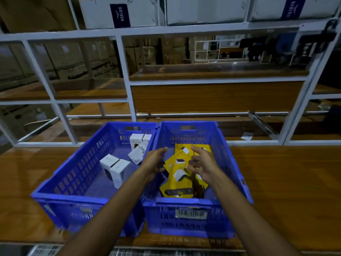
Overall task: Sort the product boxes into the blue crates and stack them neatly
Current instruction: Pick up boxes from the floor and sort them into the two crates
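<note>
Two blue crates stand side by side on a wooden table. The left crate [60, 182] holds several white boxes [116, 168], some lying loose and tilted. In the right crate [230, 163] lies a jumble of yellow boxes [181, 179]. Both of my hands hover inside the right crate over the yellow boxes. My left hand [154, 160] has relaxed, spread fingers and holds nothing. My right hand [202, 162] faces it, fingers loosely curved, empty as well. The yellow boxes show between the two palms.
The wooden table [286, 182] stretches to both sides of the crates. Behind stands a white metal rack [127, 74] with wooden shelves, and large white cartons [118, 13] sit on its top level. A barcode label [191, 213] is on the right crate's front.
</note>
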A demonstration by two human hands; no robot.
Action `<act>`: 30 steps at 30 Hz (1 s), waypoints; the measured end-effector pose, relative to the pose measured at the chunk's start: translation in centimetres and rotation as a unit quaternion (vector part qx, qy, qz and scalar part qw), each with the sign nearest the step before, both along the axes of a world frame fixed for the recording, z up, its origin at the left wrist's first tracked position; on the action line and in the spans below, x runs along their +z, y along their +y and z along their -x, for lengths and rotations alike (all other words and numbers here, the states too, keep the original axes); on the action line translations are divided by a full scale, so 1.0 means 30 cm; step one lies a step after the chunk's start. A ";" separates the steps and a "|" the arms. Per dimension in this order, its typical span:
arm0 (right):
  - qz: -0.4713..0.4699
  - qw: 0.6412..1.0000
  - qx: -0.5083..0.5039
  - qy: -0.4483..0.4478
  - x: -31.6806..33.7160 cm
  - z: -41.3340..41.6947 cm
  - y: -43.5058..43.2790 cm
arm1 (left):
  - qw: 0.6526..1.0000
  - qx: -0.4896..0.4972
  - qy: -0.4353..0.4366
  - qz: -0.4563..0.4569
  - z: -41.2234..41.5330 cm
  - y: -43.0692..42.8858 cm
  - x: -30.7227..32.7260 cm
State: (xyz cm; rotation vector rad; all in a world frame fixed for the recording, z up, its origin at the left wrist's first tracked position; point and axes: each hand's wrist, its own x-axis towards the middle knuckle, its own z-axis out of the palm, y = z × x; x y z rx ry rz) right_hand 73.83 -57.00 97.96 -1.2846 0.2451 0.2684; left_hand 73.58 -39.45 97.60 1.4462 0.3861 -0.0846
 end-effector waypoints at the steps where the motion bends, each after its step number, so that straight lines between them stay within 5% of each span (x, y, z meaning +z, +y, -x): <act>1: -0.010 1.000 0.001 0.002 -0.007 -0.008 -0.008 | 1.000 0.000 0.001 -0.006 0.002 -0.003 -0.004; 18: -0.066 0.985 0.159 0.022 -0.042 0.044 0.093 | 0.990 0.129 -0.035 0.044 0.183 0.017 0.002; 30: -0.109 0.949 0.286 0.072 -0.045 0.303 0.341 | 0.961 0.268 -0.048 0.045 0.587 0.198 -0.044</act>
